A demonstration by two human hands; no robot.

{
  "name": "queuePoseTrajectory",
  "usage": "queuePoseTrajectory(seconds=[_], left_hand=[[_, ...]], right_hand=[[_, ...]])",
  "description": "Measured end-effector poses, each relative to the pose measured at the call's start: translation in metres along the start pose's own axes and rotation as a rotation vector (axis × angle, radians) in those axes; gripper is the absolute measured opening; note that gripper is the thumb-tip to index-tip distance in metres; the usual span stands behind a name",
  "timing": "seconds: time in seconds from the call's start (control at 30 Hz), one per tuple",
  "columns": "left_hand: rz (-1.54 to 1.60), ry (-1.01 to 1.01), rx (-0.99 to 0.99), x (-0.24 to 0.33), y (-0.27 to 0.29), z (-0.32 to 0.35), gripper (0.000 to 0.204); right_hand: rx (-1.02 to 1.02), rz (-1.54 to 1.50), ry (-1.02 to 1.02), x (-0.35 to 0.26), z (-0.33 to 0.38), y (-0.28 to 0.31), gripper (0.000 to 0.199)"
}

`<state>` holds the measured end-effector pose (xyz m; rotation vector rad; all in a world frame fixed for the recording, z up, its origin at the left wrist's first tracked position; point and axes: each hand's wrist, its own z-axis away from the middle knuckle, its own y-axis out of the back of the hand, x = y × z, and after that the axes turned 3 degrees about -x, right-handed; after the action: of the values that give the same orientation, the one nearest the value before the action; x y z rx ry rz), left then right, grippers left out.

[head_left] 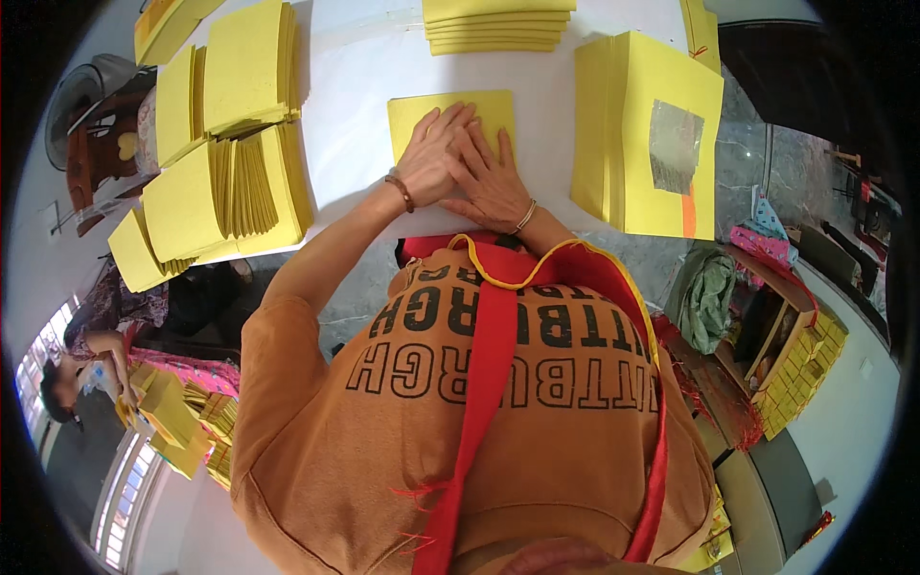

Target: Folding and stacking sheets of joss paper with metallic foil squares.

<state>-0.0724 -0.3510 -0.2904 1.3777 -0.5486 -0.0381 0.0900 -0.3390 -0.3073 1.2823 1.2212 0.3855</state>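
A yellow paper sheet or thin folded stack lies on the white tabletop in front of me; its layers are hard to count. My left hand, with a brown bracelet at the wrist, rests flat on it with fingers stretched out. Partly overlapping it is my right hand, with a pale bangle, its fingers spread and pressed down on the same paper. Neither hand grips anything. Just beyond them, a fanned pile of yellow paper sits at the far edge of the view.
On the left of the table stand several yellow paper stacks. A tall yellow stack with a silvery patch is on the right. Behind are a green bag, a shelf of yellow bundles, and another person at left.
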Motion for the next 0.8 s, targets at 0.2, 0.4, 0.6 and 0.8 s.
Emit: queuePoseTrajectory(seconds=[0.2, 0.4, 0.6, 0.8], left_hand=[[0.83, 0.097, 0.226, -0.019, -0.001, 0.003, 0.06], [0.048, 0.079, 0.22, -0.019, 0.036, 0.015, 0.058], [-0.154, 0.03, 0.063, -0.038, 0.015, 0.025, 0.092], [-0.254, 0.058, -0.037, -0.029, 0.025, 0.026, 0.097]], right_hand=[[-0.116, 0.074, -0.084, -0.004, -0.007, 0.002, 0.068], [-0.156, 0.126, -0.089, -0.009, -0.009, 0.008, 0.068], [-0.126, 0.073, -0.073, -0.005, -0.012, 0.013, 0.064], [-0.079, 0.198, -0.284, -0.003, 0.007, 0.013, 0.068]])
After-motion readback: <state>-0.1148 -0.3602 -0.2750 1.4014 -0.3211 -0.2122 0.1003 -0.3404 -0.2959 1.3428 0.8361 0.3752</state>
